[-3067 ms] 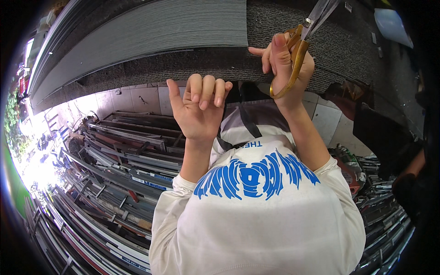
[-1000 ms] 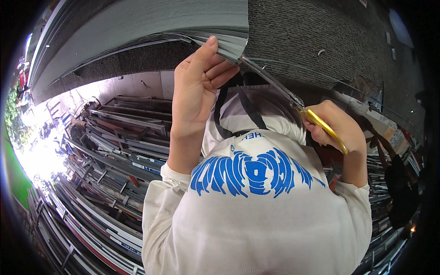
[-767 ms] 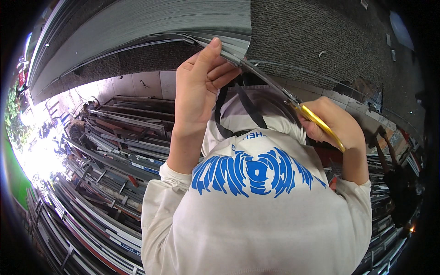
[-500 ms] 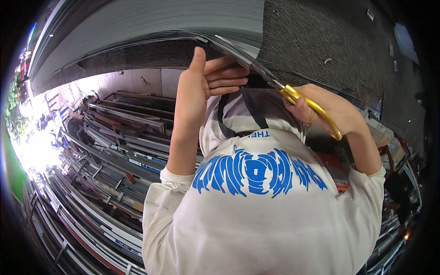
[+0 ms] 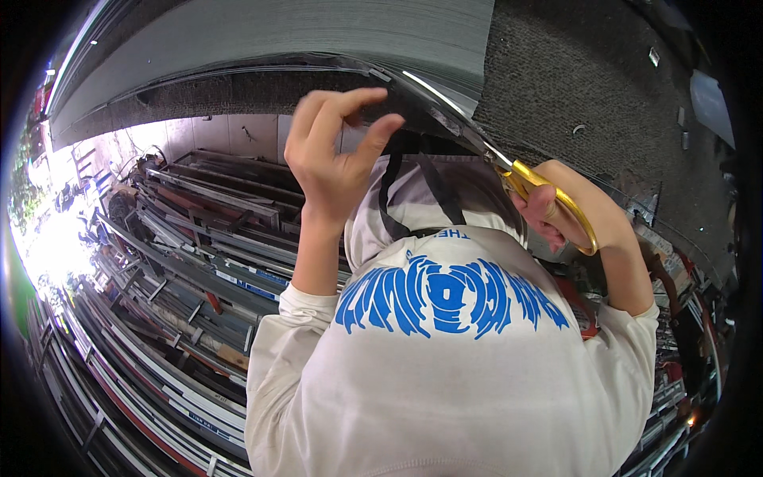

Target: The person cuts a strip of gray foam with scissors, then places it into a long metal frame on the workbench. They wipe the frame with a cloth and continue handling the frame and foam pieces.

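A pair of large scissors (image 5: 522,172) with yellow handles and long metal blades is gripped in my right hand (image 5: 560,199). Its blades point up and left, along the near right corner of a grey, finely ribbed sheet (image 5: 318,36) on the work table. Whether the blades are on the sheet's edge or just beside it, I cannot tell. My left hand (image 5: 338,139) is raised near the table's front edge, left of the blades. Its fingers are bent, with the thumb apart from them, and nothing shows between them.
Dark, rough-textured covering (image 5: 556,87) spreads over the table right of the sheet, with small scraps on it. A pale translucent piece (image 5: 711,107) lies at the far right. Long metal bars and profiles (image 5: 183,374) fill racks to my left.
My left hand has drawn away from under the blades and turned, moving slightly left. The scissors stay in my right hand, which has shifted slightly down in view.
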`<state>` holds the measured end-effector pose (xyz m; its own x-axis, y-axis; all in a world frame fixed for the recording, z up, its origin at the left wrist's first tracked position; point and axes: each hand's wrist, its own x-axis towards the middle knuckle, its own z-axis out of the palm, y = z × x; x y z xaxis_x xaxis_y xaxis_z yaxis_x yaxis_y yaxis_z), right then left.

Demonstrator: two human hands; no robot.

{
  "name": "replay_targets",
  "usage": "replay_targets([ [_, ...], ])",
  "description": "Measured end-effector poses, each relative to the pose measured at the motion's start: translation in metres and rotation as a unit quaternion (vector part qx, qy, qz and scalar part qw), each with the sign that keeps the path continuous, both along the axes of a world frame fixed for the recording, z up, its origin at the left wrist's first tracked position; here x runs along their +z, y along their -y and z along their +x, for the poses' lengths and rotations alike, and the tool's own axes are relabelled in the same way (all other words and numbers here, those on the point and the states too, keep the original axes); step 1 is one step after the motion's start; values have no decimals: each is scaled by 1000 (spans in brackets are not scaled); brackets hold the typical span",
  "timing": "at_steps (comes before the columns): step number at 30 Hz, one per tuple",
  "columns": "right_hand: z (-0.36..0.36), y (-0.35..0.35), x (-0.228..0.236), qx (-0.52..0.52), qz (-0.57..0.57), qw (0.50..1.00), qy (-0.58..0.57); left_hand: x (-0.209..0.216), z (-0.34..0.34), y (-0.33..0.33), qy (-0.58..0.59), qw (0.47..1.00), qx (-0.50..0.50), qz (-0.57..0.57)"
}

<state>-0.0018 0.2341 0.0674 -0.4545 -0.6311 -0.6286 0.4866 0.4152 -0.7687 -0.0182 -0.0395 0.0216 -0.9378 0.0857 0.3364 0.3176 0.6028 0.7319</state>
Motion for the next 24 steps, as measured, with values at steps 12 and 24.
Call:
replay_targets([
  [12, 8, -23, -7, -66, -267, 927, 256, 5, -56, 6, -198, 946, -169, -195],
  [24, -45, -27, 37, 195, 271, 849, -410, 33, -75, 7, -193, 907, -254, -274],
])
